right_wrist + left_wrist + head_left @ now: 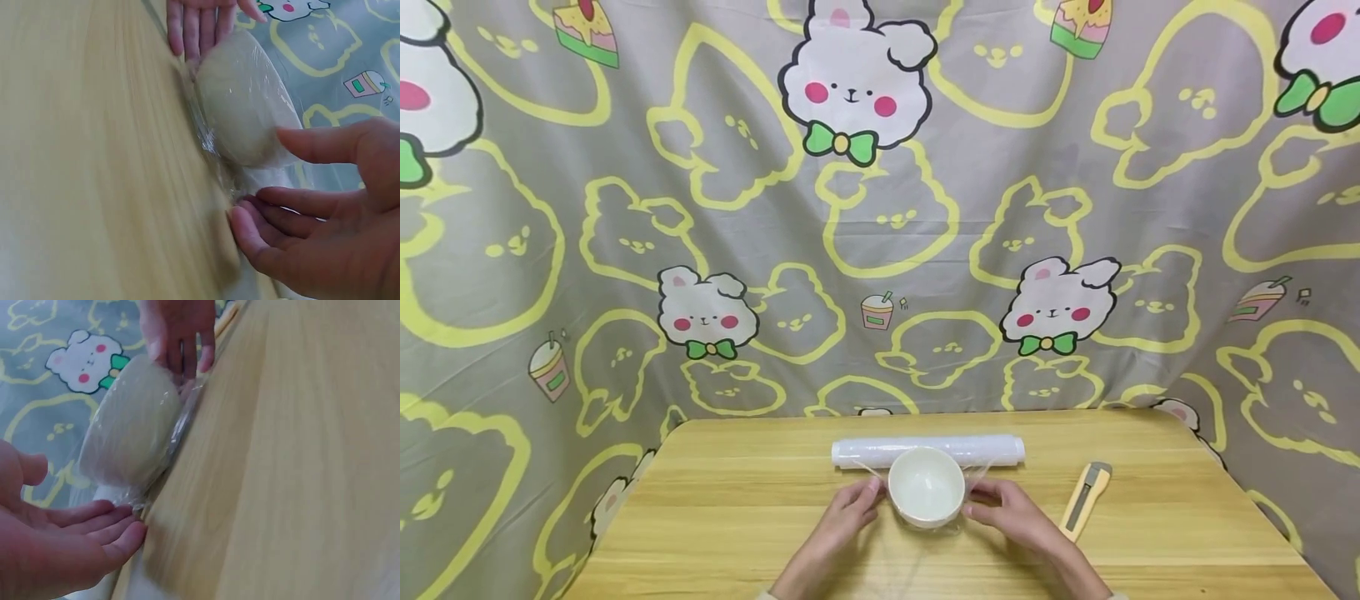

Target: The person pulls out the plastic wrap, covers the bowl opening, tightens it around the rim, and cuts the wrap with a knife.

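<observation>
A white bowl (927, 490) stands upright on the wooden table, with clear plastic wrap (179, 432) drawn around its outside and bunched near its base. On its left side my left hand (850, 510) has its fingers extended, the fingertips against the wrap low by the table; its thumb is apart from the bowl in the left wrist view. Opposite, my right hand (1013, 510) has relaxed fingers at the loose film near the base. In the right wrist view the thumb (312, 145) lies along the bowl's side.
Just behind the bowl lies a roll of plastic wrap (988, 451). A yellow utility knife (1086, 502) rests on the table (722, 500) to the right of my right hand. A patterned cloth curtain (925, 350) hangs behind and at both sides of the table.
</observation>
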The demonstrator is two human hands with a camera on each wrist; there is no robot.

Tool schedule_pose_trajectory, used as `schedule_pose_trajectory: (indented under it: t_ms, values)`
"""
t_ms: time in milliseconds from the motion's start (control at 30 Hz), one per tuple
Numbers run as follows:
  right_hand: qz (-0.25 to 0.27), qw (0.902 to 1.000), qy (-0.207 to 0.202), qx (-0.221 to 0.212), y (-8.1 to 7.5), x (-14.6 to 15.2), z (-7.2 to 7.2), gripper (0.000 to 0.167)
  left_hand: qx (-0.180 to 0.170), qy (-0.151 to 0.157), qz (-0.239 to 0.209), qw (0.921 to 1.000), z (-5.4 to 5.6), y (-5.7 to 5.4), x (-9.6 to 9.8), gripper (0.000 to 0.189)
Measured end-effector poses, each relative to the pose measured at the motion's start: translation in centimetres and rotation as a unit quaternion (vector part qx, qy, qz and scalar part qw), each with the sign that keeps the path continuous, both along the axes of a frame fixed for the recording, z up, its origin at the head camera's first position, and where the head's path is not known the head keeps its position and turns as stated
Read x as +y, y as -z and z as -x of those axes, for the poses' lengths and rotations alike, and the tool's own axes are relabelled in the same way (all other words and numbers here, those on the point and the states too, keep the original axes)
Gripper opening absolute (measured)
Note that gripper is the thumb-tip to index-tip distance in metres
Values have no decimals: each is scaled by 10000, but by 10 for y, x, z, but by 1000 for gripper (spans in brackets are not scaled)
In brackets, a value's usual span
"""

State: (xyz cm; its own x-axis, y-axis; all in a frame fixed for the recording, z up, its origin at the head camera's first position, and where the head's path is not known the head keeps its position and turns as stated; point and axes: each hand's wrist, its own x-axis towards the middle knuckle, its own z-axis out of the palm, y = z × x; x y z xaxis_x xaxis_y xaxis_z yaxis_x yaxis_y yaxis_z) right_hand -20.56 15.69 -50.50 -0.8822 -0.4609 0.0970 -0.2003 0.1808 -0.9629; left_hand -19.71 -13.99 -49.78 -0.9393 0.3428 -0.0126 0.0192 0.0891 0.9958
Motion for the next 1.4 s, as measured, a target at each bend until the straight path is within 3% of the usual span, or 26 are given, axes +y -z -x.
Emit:
schedule_pose_trajectory:
  t_ms: [167, 300, 433, 533, 700, 1000, 1133, 1400]
  values:
    - [606, 9949, -137, -794, 2, -1, 0, 57, -182, -292, -296, 9990, 0, 3, 9, 51]
    - [1242, 9794, 3, -1590, 1, -4, -2, 66, -366, -524, -833, 9945, 0, 8, 19, 50]
    - [1738, 9659, 214, -1909, 1, -12, -3, 68, -511, -921, -1457, 9837, -3, 14, 29, 46]
    - [1979, 9591, 354, -1995, 2, -19, -4, 66, -582, -1209, -1766, 9751, -4, 17, 35, 46]
    - [2161, 9534, 626, -2009, 3, -25, -6, 61, -582, -1582, -1905, 9671, -5, 18, 43, 48]
    - [2318, 9489, 702, -2022, 5, -26, -9, 55, -813, -1843, -2077, 9572, -6, 21, 46, 51]
    - [2286, 9487, 839, -2017, 6, -27, -10, 57, -792, -1969, -1972, 9571, -6, 22, 45, 53]
    - [2131, 9490, 1074, -2060, 3, -27, -11, 56, -565, -2060, -1427, 9664, -10, 17, 44, 56]
